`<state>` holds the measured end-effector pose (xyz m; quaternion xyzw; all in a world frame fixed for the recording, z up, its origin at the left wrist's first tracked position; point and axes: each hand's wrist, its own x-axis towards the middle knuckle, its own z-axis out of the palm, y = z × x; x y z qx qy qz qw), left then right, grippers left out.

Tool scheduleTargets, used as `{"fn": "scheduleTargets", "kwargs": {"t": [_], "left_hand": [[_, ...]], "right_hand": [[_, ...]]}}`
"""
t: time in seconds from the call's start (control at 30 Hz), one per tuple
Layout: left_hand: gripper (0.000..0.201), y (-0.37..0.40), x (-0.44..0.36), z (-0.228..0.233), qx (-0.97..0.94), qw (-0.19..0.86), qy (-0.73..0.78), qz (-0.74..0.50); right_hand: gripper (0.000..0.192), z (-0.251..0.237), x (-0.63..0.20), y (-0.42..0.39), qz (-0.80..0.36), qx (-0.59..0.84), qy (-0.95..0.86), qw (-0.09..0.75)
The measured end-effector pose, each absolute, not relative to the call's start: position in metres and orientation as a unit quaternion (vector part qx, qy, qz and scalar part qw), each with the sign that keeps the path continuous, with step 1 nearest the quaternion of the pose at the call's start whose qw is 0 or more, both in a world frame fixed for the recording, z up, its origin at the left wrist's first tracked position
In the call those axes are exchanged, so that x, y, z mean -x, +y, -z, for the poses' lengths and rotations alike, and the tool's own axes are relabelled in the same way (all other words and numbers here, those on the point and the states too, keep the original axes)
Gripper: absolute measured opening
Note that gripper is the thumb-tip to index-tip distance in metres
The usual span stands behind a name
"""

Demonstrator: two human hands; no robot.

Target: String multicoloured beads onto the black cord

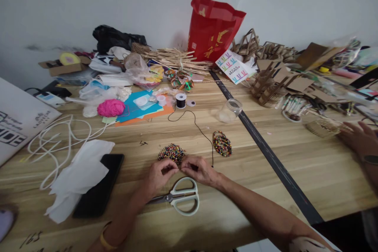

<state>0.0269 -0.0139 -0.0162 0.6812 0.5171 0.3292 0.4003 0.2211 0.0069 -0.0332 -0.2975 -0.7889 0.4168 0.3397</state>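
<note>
My left hand [161, 175] and my right hand [198, 168] meet fingertip to fingertip at the near edge of a pile of small multicoloured beads [171, 152]. Each is closed in a pinch; what lies between the fingers is too small to make out. Just below them, white-handled scissors [185, 197] lie on the table, blades pointing left and partly behind my left wrist. A coil of strung beads [222, 143] rests beyond my right hand. From a spool of black cord [180, 100], a thin line curves down to beside my right wrist.
A glass jar [230, 110] stands near the dark strip [265, 157] crossing the table. At left are a black phone [100, 185], white paper [79, 177] and white cord [69, 138]. Pink yarn [111, 107] and a red bag [214, 31] sit farther back. Another person's hand [358, 138] is at right.
</note>
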Motion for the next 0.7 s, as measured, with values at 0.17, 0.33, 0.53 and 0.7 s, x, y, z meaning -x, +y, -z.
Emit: {"fn": "scheduleTargets", "kwargs": {"t": [0.17,0.33,0.53,0.7], "left_hand": [[0.013,-0.010,-0.017,0.016,-0.670,0.336,0.554,-0.362],[0.011,-0.008,-0.013,0.018,-0.701,0.271,0.539,-0.380],[0.015,-0.011,-0.014,0.017,-0.780,0.200,0.509,-0.306],[0.015,-0.013,-0.013,0.018,-0.823,0.162,0.497,-0.223]], "right_hand": [[0.015,0.037,-0.222,0.008,-0.426,0.335,-0.767,0.342],[0.012,0.036,-0.221,0.008,-0.436,0.351,-0.758,0.335],[0.011,0.036,-0.221,0.008,-0.443,0.346,-0.756,0.336],[0.010,0.037,-0.221,0.009,-0.449,0.344,-0.753,0.336]]}}
